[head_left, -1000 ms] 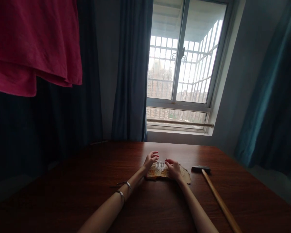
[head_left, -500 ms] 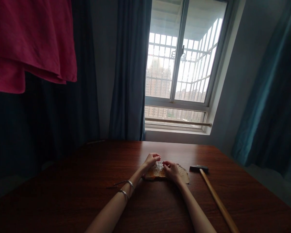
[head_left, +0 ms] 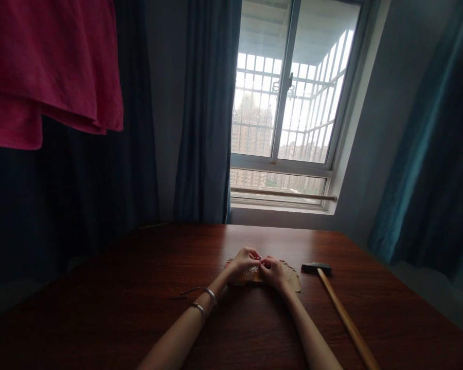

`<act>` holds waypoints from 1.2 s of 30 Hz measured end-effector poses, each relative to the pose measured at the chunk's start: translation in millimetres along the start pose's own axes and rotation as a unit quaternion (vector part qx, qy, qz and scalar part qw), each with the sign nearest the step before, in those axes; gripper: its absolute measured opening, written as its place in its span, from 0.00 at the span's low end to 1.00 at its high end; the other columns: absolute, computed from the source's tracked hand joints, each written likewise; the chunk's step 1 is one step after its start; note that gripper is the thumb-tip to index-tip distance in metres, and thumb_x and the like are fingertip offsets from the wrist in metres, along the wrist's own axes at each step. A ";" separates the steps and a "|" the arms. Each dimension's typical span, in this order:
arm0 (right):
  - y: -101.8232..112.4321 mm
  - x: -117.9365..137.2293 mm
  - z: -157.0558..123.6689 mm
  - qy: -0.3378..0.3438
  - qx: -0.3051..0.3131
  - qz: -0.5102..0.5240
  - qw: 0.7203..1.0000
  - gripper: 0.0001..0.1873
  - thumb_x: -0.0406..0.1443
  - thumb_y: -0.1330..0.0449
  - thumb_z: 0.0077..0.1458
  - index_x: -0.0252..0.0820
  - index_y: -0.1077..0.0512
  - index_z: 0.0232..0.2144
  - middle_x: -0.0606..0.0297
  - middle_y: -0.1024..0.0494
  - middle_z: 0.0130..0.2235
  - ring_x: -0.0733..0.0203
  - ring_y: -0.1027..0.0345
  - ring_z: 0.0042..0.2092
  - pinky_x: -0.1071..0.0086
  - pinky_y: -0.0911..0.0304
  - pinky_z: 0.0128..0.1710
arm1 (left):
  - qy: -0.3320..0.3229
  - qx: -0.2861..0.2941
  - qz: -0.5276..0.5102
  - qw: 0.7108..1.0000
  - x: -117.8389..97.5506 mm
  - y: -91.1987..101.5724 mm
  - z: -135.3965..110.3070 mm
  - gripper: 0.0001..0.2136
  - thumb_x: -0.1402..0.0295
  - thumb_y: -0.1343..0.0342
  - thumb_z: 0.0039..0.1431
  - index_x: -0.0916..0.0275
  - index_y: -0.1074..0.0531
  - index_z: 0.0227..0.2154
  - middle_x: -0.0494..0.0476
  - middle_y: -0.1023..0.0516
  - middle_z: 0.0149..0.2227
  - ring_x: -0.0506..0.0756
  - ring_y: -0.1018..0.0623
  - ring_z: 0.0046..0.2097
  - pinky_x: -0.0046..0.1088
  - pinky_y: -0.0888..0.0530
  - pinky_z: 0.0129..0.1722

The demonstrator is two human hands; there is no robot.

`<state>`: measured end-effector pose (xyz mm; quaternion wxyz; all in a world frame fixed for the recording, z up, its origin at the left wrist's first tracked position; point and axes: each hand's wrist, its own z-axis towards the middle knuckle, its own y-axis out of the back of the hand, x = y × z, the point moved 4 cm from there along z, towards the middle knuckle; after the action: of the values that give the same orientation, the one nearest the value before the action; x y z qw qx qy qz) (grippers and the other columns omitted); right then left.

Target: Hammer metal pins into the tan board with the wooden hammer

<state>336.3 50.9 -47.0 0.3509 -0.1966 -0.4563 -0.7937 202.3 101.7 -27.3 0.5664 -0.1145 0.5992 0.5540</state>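
Tan in colour, our holed board (head_left: pixel 292 278) lies left of the hammer (head_left: pixel 344 316), below our left hand (head_left: pixel 244 261) and right hand (head_left: pixel 272 271), curled close together; what they grasp we cannot tell. It seems light and stiff, best held at its right edge.

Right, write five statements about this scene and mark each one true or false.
1. The hammer lies to the right of the speckled board. True.

2. The left forearm is bare of jewellery. False: two bracelets circle it.

3. The left hand and right hand are close together over the board. True.

4. The right hand grips the hammer. False: the hammer lies on the table, apart from both hands.

5. A red cloth hangs at the upper left. True.
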 end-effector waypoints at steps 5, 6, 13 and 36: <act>0.4 0.7 0.0 0.000 0.006 -0.002 1.000 0.08 0.34 0.44 0.47 0.42 0.24 0.25 0.64 0.25 0.30 0.62 0.34 0.33 0.73 0.41 0.35 | -0.009 -0.020 0.008 1.000 5.5 -3.3 3.7 0.15 0.62 0.41 0.42 0.69 0.24 0.30 0.58 0.22 0.29 0.54 0.25 0.33 0.24 0.31 0.31; 0.8 1.0 0.0 -0.001 0.007 -0.002 1.000 0.08 0.34 0.44 0.47 0.42 0.24 0.25 0.64 0.25 0.30 0.62 0.34 0.34 0.73 0.41 0.35 | -0.006 -0.021 0.010 1.000 6.8 -3.8 4.3 0.15 0.62 0.41 0.42 0.69 0.24 0.30 0.58 0.22 0.29 0.54 0.25 0.33 0.24 0.31 0.31; 3.7 4.5 -1.2 -0.016 0.009 -0.003 1.000 0.07 0.32 0.43 0.45 0.43 0.24 0.24 0.65 0.24 0.31 0.63 0.33 0.34 0.74 0.40 0.36 | 0.004 -0.015 -0.013 1.000 7.8 -4.5 3.8 0.17 0.59 0.41 0.41 0.70 0.23 0.29 0.60 0.22 0.28 0.55 0.25 0.33 0.24 0.32 0.30; 180.0 -24.0 -166.7 -0.320 -0.054 -0.427 0.844 0.28 0.45 0.53 0.54 0.29 0.37 0.50 0.48 0.26 0.31 0.47 0.29 0.35 0.60 0.37 0.34 | 0.045 -0.013 -0.077 0.996 15.4 -8.7 4.6 0.13 0.67 0.41 0.38 0.71 0.23 0.27 0.57 0.23 0.26 0.52 0.27 0.29 0.23 0.35 0.27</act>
<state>486.5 -144.5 -41.1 -0.1995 -0.2443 -0.5388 -0.7812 206.4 109.7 -43.2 0.5787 -0.1923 0.6062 0.5105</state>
